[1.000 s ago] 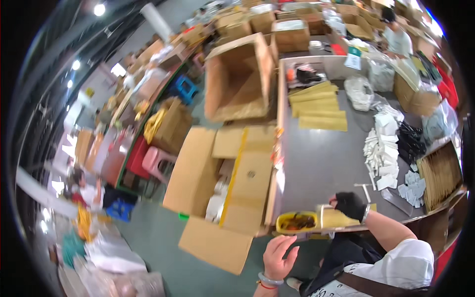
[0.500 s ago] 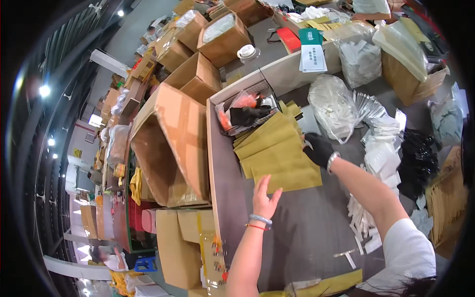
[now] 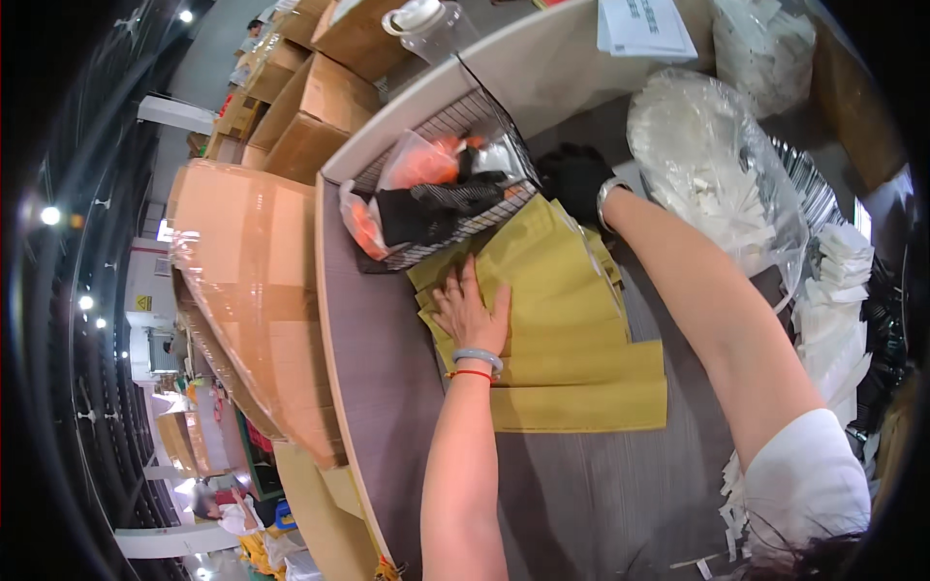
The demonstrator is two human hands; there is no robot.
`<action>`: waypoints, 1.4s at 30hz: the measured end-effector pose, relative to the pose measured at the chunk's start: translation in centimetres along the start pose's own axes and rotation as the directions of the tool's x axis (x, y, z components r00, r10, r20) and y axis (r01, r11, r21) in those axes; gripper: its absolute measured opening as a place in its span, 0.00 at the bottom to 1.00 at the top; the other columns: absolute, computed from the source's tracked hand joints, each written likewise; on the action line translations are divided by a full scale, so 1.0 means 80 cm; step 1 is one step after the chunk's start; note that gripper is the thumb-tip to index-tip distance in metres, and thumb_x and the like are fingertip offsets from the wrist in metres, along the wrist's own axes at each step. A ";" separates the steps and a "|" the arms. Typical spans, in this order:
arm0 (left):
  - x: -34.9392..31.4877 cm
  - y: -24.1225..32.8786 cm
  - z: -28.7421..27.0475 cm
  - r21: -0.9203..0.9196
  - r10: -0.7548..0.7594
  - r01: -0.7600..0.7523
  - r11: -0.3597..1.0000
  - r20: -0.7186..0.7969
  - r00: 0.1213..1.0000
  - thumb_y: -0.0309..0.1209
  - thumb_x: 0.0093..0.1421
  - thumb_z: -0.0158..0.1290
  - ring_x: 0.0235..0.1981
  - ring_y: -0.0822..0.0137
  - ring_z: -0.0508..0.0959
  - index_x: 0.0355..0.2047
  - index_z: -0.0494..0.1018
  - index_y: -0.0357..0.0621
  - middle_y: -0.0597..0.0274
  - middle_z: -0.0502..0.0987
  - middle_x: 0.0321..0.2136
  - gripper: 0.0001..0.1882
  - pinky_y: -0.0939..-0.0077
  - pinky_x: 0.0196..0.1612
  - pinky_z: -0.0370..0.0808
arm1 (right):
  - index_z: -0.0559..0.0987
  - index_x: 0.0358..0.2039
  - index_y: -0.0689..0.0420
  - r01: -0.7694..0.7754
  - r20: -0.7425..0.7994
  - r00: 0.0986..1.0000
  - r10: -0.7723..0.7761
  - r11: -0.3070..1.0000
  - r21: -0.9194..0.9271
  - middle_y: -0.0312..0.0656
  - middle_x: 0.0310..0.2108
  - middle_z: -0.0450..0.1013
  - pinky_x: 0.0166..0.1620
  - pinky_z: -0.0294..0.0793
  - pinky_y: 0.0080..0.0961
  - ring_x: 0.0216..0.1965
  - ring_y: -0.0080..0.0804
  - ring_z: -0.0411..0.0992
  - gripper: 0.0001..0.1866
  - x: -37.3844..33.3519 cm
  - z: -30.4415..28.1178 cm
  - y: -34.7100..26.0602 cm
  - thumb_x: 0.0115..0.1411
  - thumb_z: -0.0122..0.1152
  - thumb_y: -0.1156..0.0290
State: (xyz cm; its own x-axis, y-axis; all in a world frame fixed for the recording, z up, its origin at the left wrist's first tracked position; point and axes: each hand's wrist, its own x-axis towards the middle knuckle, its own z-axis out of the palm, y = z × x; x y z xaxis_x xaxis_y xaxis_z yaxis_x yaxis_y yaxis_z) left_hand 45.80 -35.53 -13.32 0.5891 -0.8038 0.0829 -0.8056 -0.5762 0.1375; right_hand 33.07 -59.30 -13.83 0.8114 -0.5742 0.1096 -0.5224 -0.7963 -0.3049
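Note:
An overlapping fan of flat olive-yellow paper envelopes lies on the dark table. My left hand, bare, presses on their left part with its fingers spread. Past their far right corner is my right hand in a black glove, beside the right end of a black wire basket. Its fingers are dark and partly hidden, so I cannot make out anything in them. In the basket sit a black glove and clear bags with orange things in them.
A clear bag of white pieces lies right of my right hand, with a pile of white packets beyond. A raised pale edge borders the table, and a large cardboard box stands left of it. A clear bottle stands behind.
My left hand has moved from the envelopes' near edge onto their left part. My right hand has gone from their right edge to beside the basket. The view has come closer.

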 end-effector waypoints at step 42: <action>-1.077 0.100 0.173 -0.158 -0.231 0.952 0.262 0.948 0.221 0.44 0.59 0.53 0.40 0.65 0.80 0.45 0.76 0.42 0.55 0.79 0.40 0.21 0.71 0.44 0.75 | 0.80 0.36 0.60 -0.029 -0.216 0.972 0.087 0.965 0.261 0.41 0.34 0.77 0.44 0.73 0.23 0.37 0.28 0.76 0.07 -0.629 -0.186 -0.085 0.56 0.60 0.76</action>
State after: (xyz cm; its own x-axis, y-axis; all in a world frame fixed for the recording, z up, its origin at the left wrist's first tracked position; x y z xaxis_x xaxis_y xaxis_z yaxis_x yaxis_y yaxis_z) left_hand -12.30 27.09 -33.05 0.2570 -0.1840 -0.9487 0.3595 -0.8930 0.2706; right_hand -8.15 -27.82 -3.19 0.6867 -0.6689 0.2844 -0.4589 -0.7024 -0.5440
